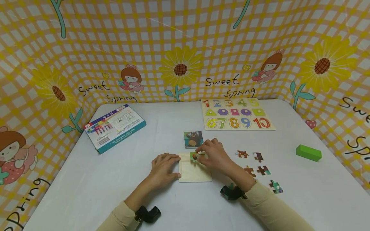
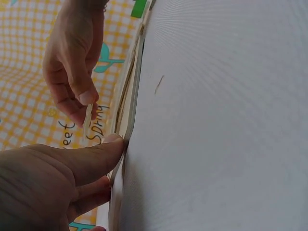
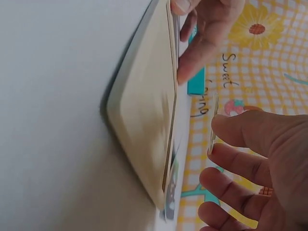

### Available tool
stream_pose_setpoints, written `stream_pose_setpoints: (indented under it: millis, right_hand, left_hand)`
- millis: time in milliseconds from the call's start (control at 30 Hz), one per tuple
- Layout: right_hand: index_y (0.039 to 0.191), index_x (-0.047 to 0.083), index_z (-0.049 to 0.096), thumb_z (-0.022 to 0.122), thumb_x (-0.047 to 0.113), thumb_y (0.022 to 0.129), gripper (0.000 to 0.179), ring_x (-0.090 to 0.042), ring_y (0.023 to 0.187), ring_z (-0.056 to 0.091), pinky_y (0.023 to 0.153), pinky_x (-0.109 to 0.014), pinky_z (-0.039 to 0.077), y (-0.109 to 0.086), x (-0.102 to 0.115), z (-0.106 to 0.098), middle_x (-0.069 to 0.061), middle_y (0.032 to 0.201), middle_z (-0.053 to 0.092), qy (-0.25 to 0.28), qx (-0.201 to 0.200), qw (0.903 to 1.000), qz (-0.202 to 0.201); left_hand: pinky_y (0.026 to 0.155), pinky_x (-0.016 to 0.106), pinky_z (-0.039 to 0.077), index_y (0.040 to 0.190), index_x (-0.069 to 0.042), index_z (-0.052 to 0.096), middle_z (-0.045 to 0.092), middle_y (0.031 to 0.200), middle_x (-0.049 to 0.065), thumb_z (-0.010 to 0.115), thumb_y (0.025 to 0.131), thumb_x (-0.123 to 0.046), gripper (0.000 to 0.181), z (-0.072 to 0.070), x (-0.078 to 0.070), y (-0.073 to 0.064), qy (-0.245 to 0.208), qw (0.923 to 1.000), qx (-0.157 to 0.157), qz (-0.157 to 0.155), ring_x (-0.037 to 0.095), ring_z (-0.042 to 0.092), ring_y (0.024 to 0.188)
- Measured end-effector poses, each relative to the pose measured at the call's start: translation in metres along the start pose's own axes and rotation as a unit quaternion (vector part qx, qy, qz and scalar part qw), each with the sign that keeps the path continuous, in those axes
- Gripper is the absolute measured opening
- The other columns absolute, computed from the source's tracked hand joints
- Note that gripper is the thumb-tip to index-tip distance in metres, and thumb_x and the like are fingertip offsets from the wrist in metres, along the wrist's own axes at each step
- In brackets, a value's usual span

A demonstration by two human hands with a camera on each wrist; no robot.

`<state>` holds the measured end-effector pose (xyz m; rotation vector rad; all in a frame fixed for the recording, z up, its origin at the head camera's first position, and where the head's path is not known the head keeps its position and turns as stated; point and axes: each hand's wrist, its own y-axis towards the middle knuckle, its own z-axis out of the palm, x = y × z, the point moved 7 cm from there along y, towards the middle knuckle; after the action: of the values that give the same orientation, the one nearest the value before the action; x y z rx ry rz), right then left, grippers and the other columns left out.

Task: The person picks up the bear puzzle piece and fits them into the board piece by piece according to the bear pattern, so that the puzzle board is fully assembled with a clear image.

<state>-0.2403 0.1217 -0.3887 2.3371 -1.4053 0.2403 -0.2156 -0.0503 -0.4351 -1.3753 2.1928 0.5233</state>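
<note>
A shallow square wooden puzzle tray (image 1: 193, 175) lies on the table in front of the person. The left hand (image 1: 163, 168) rests at its left side, with thumb and index finger touching the rim apart from each other. Above the tray's upper part, the right hand (image 1: 215, 157) pinches a green and brown jigsaw piece (image 1: 193, 157) between thumb and fingers. Seen edge-on in the right wrist view, the piece (image 3: 214, 108) is clear of the tray. Just behind the tray lies a square bear picture (image 1: 193, 139). Several loose jigsaw pieces (image 1: 263, 170) are spread right of the right forearm.
At the back right lies a number and shape board (image 1: 238, 126). A boxed set (image 1: 115, 128) sits at the back left, and a green block (image 1: 308, 153) is at the far right. Checked cloth (image 1: 150, 41) walls in the white table.
</note>
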Motion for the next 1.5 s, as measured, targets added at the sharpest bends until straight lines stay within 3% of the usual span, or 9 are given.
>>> stream_pose_setpoints:
  millis: [300,500,767,1500]
  right_hand:
    - [0.095,0.012,0.071,0.073,0.018,0.075,0.022,-0.024,0.092,0.046,0.077,-0.039,0.036,0.007,0.013,0.013,-0.004,0.096,0.064,-0.006,0.028,0.9996,0.001]
    - [0.096,0.012,0.071,0.073,0.019,0.075,0.022,-0.022,0.092,0.044,0.080,-0.039,0.035,0.008,0.015,0.022,-0.003,0.096,0.061,-0.004,0.048,0.9987,0.019]
    - [0.098,0.012,0.071,0.074,0.022,0.077,0.024,-0.021,0.091,0.045,0.081,-0.039,0.037,0.011,0.016,0.030,-0.002,0.098,0.061,-0.010,0.066,0.9977,0.012]
    - [0.097,0.014,0.069,0.076,0.025,0.076,0.025,-0.020,0.087,0.043,0.077,-0.037,0.037,0.012,0.018,0.034,-0.004,0.100,0.060,-0.032,0.036,0.9986,-0.019]
  left_hand:
    - [0.102,0.062,0.019,0.129,-0.013,0.056,0.051,0.137,0.004,0.073,0.080,-0.026,0.054,0.000,0.001,0.000,-0.003,1.0000,-0.001,-0.003,0.037,0.029,0.135]
    - [0.102,0.062,0.019,0.129,-0.014,0.055,0.051,0.138,0.004,0.073,0.080,-0.026,0.054,-0.001,0.001,0.000,-0.004,1.0000,0.000,-0.003,0.037,0.029,0.135]
    - [0.102,0.062,0.019,0.129,-0.013,0.055,0.051,0.137,0.004,0.073,0.080,-0.026,0.054,0.000,0.001,0.000,-0.006,1.0000,0.000,-0.004,0.037,0.029,0.135]
    - [0.102,0.061,0.019,0.130,-0.014,0.055,0.051,0.138,0.003,0.072,0.081,-0.025,0.053,0.001,0.001,0.000,0.000,1.0000,-0.003,-0.002,0.036,0.029,0.135]
